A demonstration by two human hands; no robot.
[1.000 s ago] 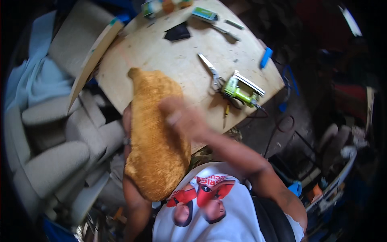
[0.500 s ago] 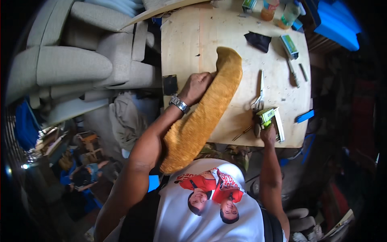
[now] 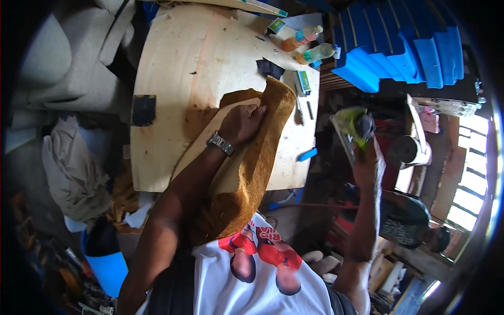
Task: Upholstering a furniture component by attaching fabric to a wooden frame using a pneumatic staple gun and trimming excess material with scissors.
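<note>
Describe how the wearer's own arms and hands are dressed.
Both hands are ungloved and the forearms are bare. Above the left hand sits a silver-coloured metal watch with a link band. No watch shows by the right hand, which is blurred. The shirt is white in front, with a print of two figures in red.

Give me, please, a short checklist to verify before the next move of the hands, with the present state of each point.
1. Left hand grips the brown plush piece: ok.
2. Right hand holds the green tool: ok.
3. Tool apart from the plush piece: ok, raised to its right.
4. Two bottles away from the plush piece: ok, near the table's far edge.
5. Tool's nose undamaged: cannot tell, blurred.
6. Other person's distance from the tool: cannot tell.
</note>
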